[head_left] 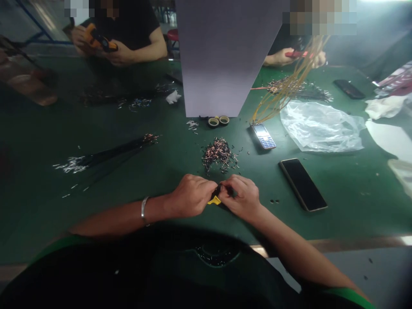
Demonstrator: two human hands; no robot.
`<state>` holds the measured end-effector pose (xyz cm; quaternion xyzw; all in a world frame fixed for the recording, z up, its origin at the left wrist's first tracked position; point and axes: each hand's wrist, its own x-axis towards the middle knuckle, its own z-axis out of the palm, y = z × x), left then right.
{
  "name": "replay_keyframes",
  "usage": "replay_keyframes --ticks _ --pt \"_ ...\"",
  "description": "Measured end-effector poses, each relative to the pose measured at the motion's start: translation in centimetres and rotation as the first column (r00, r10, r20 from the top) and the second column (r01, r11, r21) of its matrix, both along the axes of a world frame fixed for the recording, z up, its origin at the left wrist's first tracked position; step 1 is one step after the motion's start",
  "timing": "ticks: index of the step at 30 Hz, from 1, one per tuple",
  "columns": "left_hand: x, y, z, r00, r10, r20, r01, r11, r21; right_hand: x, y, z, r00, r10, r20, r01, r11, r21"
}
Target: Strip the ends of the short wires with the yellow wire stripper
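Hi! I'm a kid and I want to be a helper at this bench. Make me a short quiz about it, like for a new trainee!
1. Which wrist wears the shiny silver bangle?
2. True or false: the crumpled clear plastic bag lies on top of the flat black smartphone.
3. What colour is the small flat piece showing between the left hand and right hand? A red, B yellow, C blue.

Key: 1 left; 2 false; 3 B.

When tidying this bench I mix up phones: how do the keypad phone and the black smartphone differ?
The keypad phone is smaller than the black smartphone. The keypad phone shows bright keys; the black smartphone, a dark glass face. The keypad phone lies farther off, the black smartphone nearer. Both lie flat on the green mat.
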<state>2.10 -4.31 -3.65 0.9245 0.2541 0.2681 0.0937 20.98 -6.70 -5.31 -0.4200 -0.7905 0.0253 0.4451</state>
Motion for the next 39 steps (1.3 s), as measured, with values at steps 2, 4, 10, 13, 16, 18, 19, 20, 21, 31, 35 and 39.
replay_keyframes --ticks 2,4,10,13,16,18,19,20,21,31,35,39 --pt "0.1 -0.1 -0.1 0.999 -0.015 0.03 0.015 1.0 -0.008 0.0 -0.1 0.0 1.0 -0.026 0.001 0.026 1.0 0.006" --pt "0.1 -0.1 -0.1 0.997 -0.034 0.073 0.035 0.999 -0.002 0.0 -0.1 0.0 0.999 -0.044 -0.006 0.044 0.999 0.004" --pt "0.2 0.0 -0.3 0.986 -0.051 0.157 0.058 0.997 -0.043 0.1 -0.2 -0.4 0.995 -0.094 0.041 0.094 0.996 -0.008" --pt "0.3 0.0 -0.4 0.985 -0.035 0.172 0.047 0.996 -0.07 0.2 0.0 -0.7 0.994 -0.102 0.027 0.103 0.994 -0.041" --pt "0.3 0.0 -0.4 0.981 -0.03 0.192 0.045 0.996 -0.074 0.3 0.1 -0.7 0.993 -0.118 0.003 0.118 0.992 -0.055" --pt "0.3 0.1 -0.4 0.977 -0.023 0.213 0.039 0.997 -0.073 0.4 0.1 -0.5 0.992 -0.129 -0.001 0.129 0.991 -0.034" --pt "0.2 0.1 -0.3 0.975 -0.013 0.22 0.031 0.996 -0.079 0.4 0.1 -0.4 0.992 -0.129 -0.006 0.129 0.991 -0.028" --pt "0.2 0.1 -0.3 0.974 0.001 0.225 0.02 0.996 -0.089 0.5 0.1 -0.2 0.992 -0.126 -0.018 0.125 0.992 -0.031" --pt "0.1 0.2 -0.2 0.974 0.017 0.226 0.007 0.995 -0.102 0.5 0.1 -0.1 0.992 -0.123 -0.034 0.122 0.992 -0.046" --pt "-0.3 0.6 1.7 0.97 0.134 0.202 -0.031 0.895 -0.445 1.0 0.3 0.0 0.992 -0.104 -0.073 0.091 0.982 -0.168" --pt "0.0 0.3 1.4 0.968 0.142 0.21 -0.03 0.887 -0.461 0.7 0.7 -0.7 0.996 -0.091 -0.015 0.092 0.996 0.007" --pt "0.1 0.1 1.0 0.968 0.124 0.22 -0.015 0.897 -0.442 0.6 0.7 -0.9 0.99 -0.14 -0.024 0.138 0.988 -0.072"
